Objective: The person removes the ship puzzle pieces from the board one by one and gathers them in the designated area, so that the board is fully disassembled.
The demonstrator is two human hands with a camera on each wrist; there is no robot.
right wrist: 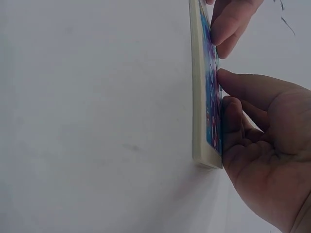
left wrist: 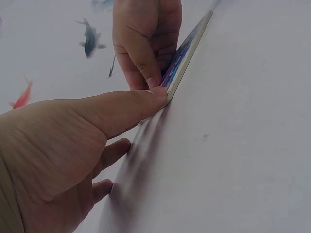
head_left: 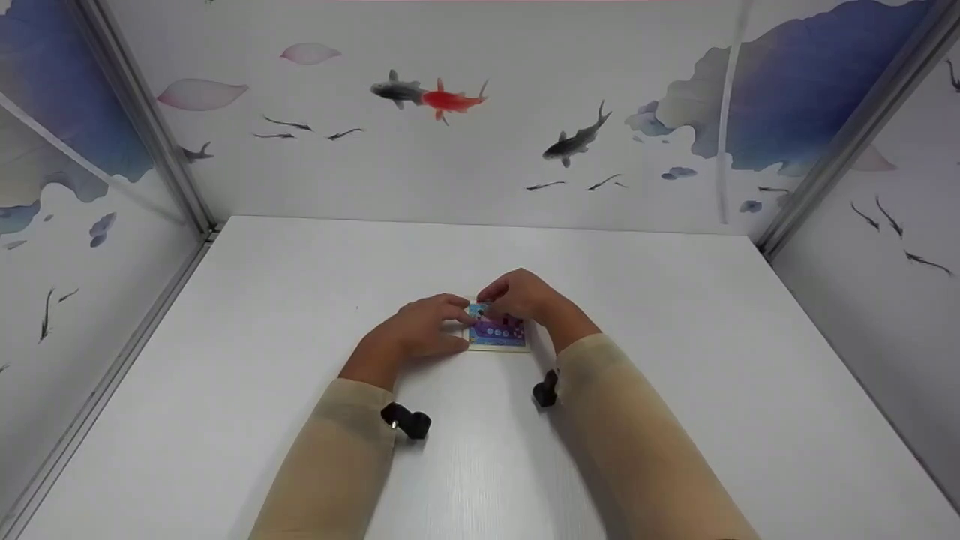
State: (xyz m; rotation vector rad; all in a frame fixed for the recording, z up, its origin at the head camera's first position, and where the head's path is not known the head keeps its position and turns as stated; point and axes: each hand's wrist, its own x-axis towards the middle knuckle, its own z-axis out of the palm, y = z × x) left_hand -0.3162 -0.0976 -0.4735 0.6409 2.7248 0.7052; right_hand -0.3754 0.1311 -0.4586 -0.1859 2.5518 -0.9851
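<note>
A small flat picture board [head_left: 497, 336] with a cream border and a blue, purple and pink print lies on the white table. My left hand [head_left: 427, 326] is at its left side, fingers and thumb spread. In the left wrist view, the left thumb [left wrist: 131, 109] rests right at the board's near corner. From the far right my right hand [head_left: 529, 296] reaches over the board with bent fingers. Its thumb [right wrist: 238, 85] and curled fingers are at the printed face in the right wrist view. I cannot tell whether a small piece is pinched under those fingertips.
The white table [head_left: 262, 315] reaches to a back wall [head_left: 495, 172] printed with fish and petals. Side panels with grey metal posts [head_left: 142, 112] stand left and right. A small black device [head_left: 406, 421] sits at the left cuff, and another black device [head_left: 546, 389] at the right.
</note>
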